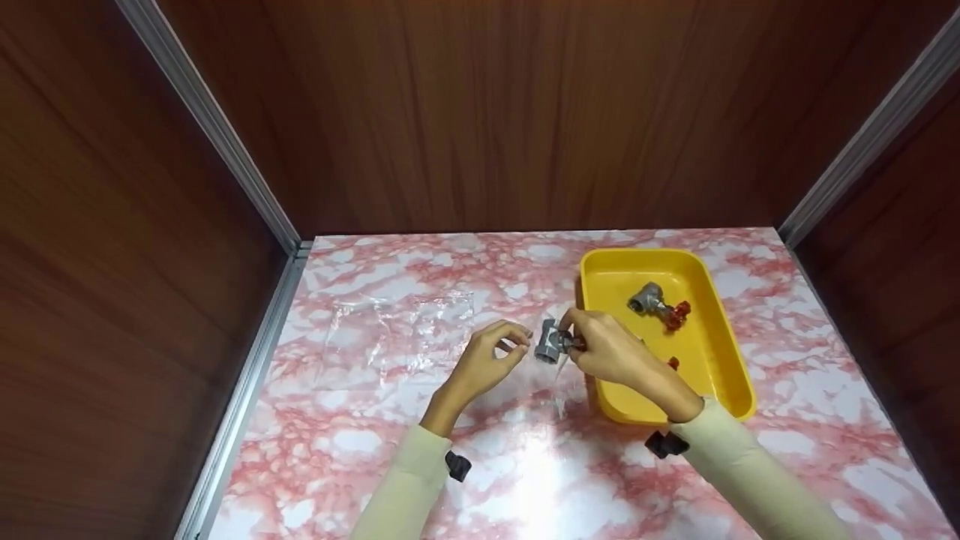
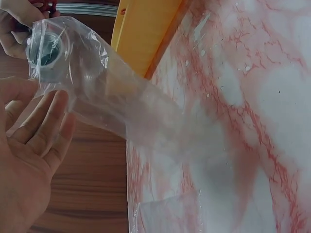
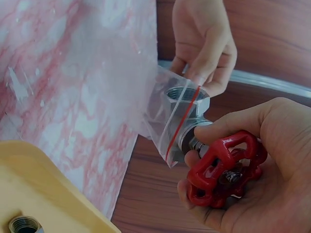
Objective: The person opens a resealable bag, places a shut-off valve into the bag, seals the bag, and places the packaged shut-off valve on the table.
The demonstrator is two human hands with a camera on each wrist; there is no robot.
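Note:
My right hand (image 1: pixel 616 351) holds a metal gate valve (image 3: pixel 187 114) by its stem and red handwheel (image 3: pixel 226 167). The grey threaded body of the valve sits inside the mouth of a clear zip bag (image 2: pixel 102 73), seen through the plastic in both wrist views. A red strip runs along the bag's mouth in the right wrist view. My left hand (image 1: pixel 484 364) pinches the edge of that mouth between thumb and fingers, close beside the valve body. The rest of the bag hangs down over the table.
A yellow tray (image 1: pixel 731 360) stands at the right with another valve (image 1: pixel 649 298) in it and a red piece (image 1: pixel 673 363) partly hidden by my right hand. Flat clear bags (image 1: pixel 397 341) lie on the marbled table (image 1: pixel 330 442) at the left. Wooden panels (image 1: pixel 480 120) enclose the table.

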